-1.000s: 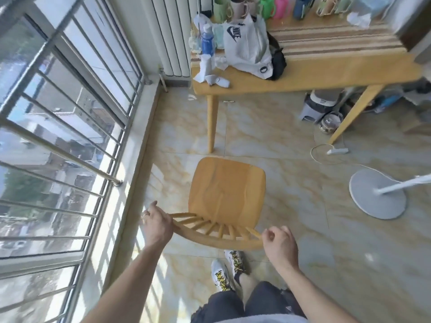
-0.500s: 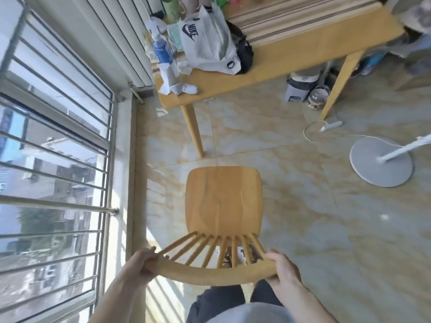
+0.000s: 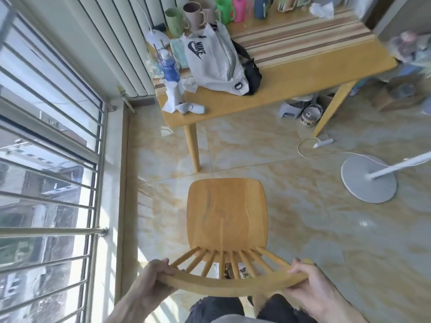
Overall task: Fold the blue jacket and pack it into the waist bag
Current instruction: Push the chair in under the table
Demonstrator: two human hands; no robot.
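A: Reached the folding yet?

B: Not by this point. Stood behind the chair (image 3: 227, 215), gripping its top rail (image 3: 233, 286). Judged it a preparatory step, setting up a place to work and not yet touching any cloth.

A: And the hands?

B: Left hand (image 3: 154, 279) clamped on the left end of the rail, right hand (image 3: 307, 283) on the right end. Fingers (image 3: 297, 264) curled over the top of the wood on both sides, holding nothing else.

A: Spotted the blue jacket?

B: Nowhere in view. Found the waist bag (image 3: 214, 64), though: white, lying on the bench (image 3: 291, 75) near the window-side corner, well apart from the chair. Could not tell whether its zip was open.

A: Next move, then?

B: Probably called for setting the chair down on the floor (image 3: 303, 229), letting go, and fetching the jacket before spreading it flat to fold. Would need both hands free, and the bag within reach afterwards.

A: Noticed any change from a second earlier?

B: Yes. Had the chair lower and farther off then, with the hands only at the rail's ends. Drew the rail up close to the body since. Kept much the same grip as half a second before, with more of the bench and bag showing ahead.
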